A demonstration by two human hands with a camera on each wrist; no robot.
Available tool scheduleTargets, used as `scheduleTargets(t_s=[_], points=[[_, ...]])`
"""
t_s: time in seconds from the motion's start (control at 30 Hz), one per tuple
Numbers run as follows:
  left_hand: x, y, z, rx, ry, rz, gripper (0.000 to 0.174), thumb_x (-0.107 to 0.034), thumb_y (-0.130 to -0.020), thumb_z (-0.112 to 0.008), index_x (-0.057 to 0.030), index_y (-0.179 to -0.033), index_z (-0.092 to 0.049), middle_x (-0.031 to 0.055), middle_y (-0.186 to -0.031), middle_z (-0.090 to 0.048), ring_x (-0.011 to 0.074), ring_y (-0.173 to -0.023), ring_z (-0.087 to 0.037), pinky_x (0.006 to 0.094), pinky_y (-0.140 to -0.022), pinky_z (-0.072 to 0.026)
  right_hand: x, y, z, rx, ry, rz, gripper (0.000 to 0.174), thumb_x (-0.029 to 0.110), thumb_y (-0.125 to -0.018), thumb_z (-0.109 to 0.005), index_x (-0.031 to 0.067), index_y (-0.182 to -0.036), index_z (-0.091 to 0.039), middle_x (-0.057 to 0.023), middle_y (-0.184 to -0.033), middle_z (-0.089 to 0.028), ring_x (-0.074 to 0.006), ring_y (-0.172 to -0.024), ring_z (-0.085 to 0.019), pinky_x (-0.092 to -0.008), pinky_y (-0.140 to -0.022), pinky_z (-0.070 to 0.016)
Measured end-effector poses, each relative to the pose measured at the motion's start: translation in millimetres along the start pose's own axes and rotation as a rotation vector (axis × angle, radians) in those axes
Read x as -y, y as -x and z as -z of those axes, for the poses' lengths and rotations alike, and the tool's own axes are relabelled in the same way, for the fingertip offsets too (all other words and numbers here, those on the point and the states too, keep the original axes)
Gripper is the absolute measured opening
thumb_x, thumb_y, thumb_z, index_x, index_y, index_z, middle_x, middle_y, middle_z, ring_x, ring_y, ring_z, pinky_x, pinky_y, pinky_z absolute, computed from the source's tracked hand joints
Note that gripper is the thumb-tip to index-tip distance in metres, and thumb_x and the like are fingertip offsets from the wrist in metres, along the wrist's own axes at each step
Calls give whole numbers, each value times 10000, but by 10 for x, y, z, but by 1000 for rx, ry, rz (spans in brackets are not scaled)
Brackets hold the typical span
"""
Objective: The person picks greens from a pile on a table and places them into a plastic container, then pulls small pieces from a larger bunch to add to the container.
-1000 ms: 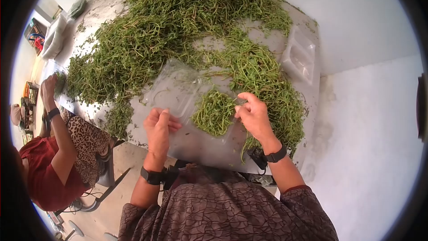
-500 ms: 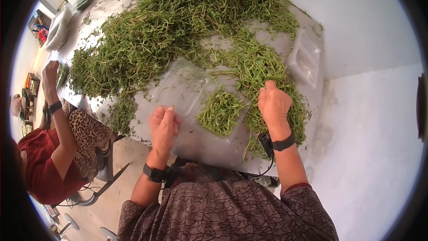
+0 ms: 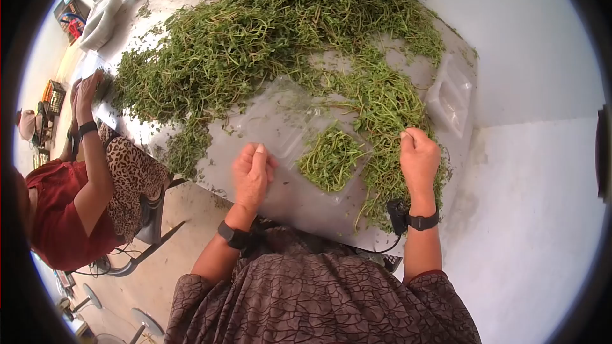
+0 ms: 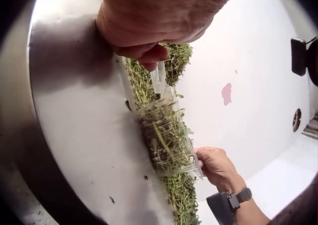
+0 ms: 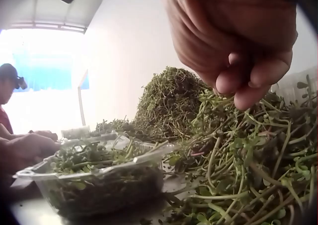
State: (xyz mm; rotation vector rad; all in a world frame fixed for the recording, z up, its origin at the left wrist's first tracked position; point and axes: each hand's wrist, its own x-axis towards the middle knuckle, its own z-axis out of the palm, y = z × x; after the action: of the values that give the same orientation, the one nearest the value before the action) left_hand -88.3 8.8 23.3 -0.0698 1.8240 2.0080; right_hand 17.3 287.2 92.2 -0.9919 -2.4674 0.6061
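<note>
A clear plastic clamshell tub holds leafy green stems. Its clear lid lies folded back, left of the filling. My left hand hovers near the lid's lower edge, fingers loosely curled and thumb up; nothing shows in its grasp. In the left wrist view a clear plastic edge appears just beyond its fingertips. My right hand is over the loose stems right of the tub. Its thumb and fingers pinch at the top of these stems; the palm hides most of the grasp.
A large heap of green stems covers the back of the metal table. Another clear tub lies by the right edge near the wall. Another person in a red top works at the left, near a white tray.
My right hand has left the filled tub's edge and moved right onto the loose stems. My left hand stays beside the lid. The head view has shifted slightly.
</note>
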Motion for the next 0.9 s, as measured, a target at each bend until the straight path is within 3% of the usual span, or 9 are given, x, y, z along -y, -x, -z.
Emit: scheduleTargets(t_s=[0.03,0.13,0.33,0.53,0.63,0.9], points=[[18,7,-7,23,13,-52,258,-218,-1026,-492,-59,-833,-559,37,-706,-615,54,-484,-450,197,-469,-357,7,8,16,6,-2,2,120,166,-862,-672,62,-902,-715,-119,-601,-596,-216,-514,-570,-343,-559,-465],[8,38,-22,35,27,-64,198,-180,-1018,-504,-59,-870,-557,28,-741,-619,49,-508,-461,194,-481,-366,59,44,46,18,-268,-140,101,94,-891,-649,-5,-888,-674,-38,-590,-514,-85,-550,-433,-268,-542,-399],[59,16,-11,41,161,-63,86,-117,-984,-559,-62,-923,-533,24,-773,-616,50,-530,-478,196,-485,-384,258,110,213,64,-447,-219,106,63,-923,-606,-26,-907,-662,7,-611,-544,-77,-521,-518,-243,-503,-421],[13,2,-9,17,163,-32,88,-101,-959,-574,-40,-950,-511,52,-805,-601,84,-562,-520,220,-507,-430,398,356,180,236,-457,-274,111,64,-936,-581,-21,-886,-632,-25,-616,-590,-102,-533,-606,-247,-480,-454],[55,-17,-14,27,187,-25,86,-113,-973,-568,-61,-950,-505,46,-798,-617,60,-530,-485,206,-474,-397,500,502,124,287,-519,-287,118,64,-938,-572,-22,-876,-624,-40,-610,-604,-106,-528,-608,-248,-477,-454],[52,-19,24,83,229,-48,112,-151,-1001,-534,-54,-948,-517,74,-820,-638,85,-527,-501,224,-493,-426,481,682,-49,294,-513,-305,149,87,-933,-585,-36,-865,-635,-65,-575,-610,-118,-505,-610,-262,-474,-445]])
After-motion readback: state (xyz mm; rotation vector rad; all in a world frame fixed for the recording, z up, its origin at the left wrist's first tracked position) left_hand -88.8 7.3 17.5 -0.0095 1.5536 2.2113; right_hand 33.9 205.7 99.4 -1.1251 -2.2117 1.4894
